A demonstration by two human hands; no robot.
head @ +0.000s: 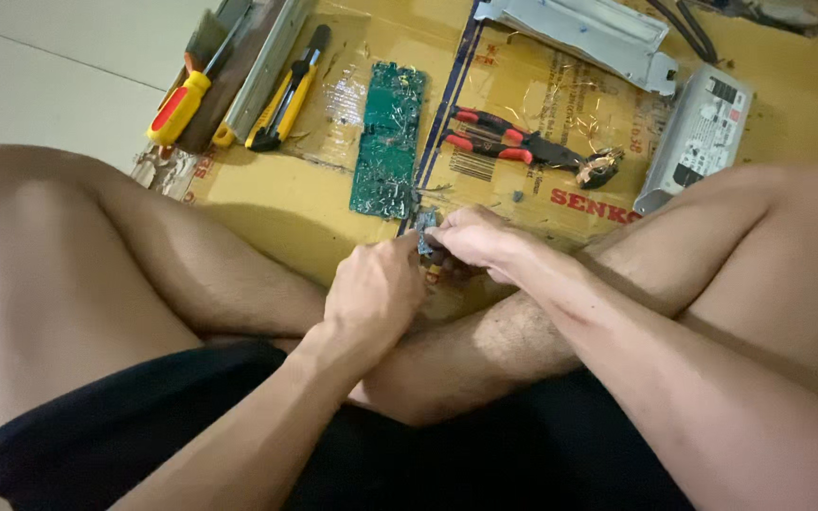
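Left hand (371, 293) and right hand (475, 238) both clenched on a small gray part (425, 227), green circuit board (388, 140) just beyond the fingers, red-handled pliers (513, 147) nearby.

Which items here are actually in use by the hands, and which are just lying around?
In use:
left hand
right hand
small component gripped between both

Lying about:
green circuit board
red-handled pliers
red-yellow screwdriver
yellow-black tool
metal cover
white power unit
cardboard

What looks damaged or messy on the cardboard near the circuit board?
Shiny metal scraps are scattered across the cardboard above the red-handled pliers. The green circuit board lies bare beside them, its lower end looking ragged.
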